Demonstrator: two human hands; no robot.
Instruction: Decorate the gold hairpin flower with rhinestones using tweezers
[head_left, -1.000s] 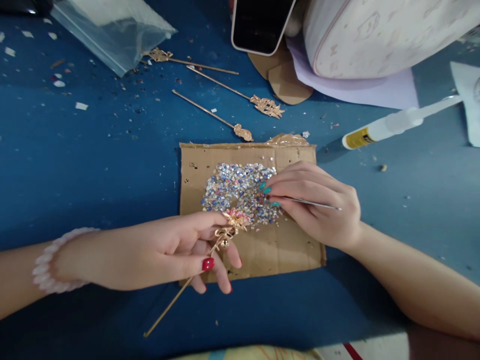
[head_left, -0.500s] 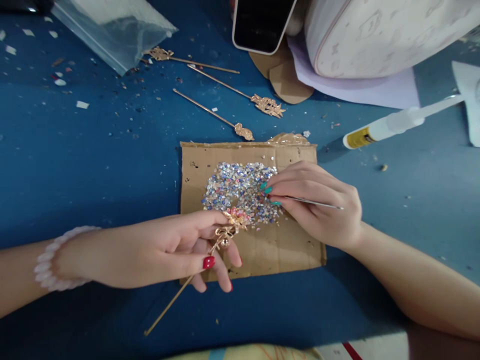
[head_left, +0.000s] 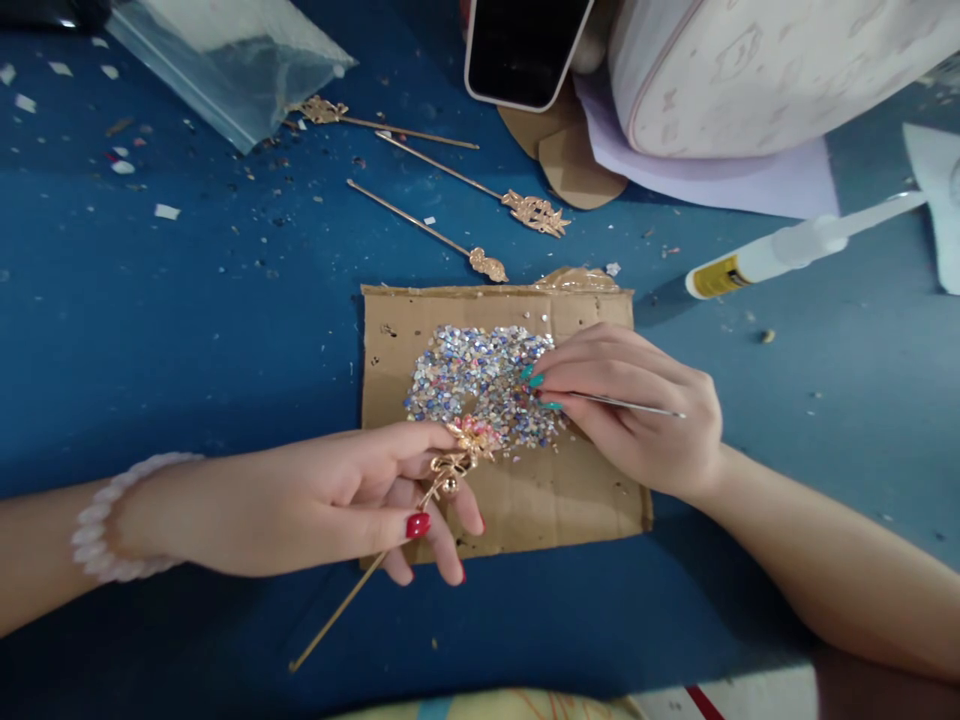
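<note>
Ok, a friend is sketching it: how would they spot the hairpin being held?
On the blue table lies a cardboard sheet strewn with rhinestones. Over its lower left, the left hand holds a gold hairpin. Unlike the three hairpins lying beyond the sheet, its head shows pink.

The red-nailed left hand pinches a slim gold metal pin with a pink flower head over a brown cardboard sheet. The teal-nailed right hand grips a thin silvery tool at a heap of glittery blue-and-white stones. Over there lie three more gold pins.
</note>
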